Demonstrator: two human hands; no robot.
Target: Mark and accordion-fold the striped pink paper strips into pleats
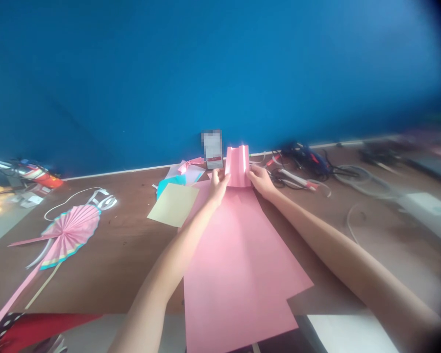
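Between my two hands a small piece of pink folded paper [237, 169] is held up, with upright creases across it. My left hand [219, 185] pinches its left edge. The right edge is gripped by my right hand [260, 179]. Beneath them, large pink paper sheets [235, 264] lie on the brown table [132, 264] and hang over its front edge. A phone [213, 149] leans upright against the wall just behind the folded paper, its screen partly blurred out.
Left of the sheets are a pale yellow paper square [173, 205] and a blue paper piece [169, 185]. A pleated pink paper fan [73, 230] with long strips lies at far left. Cables and tools [308, 162] sit back right. A blue wall [220, 73] rises behind.
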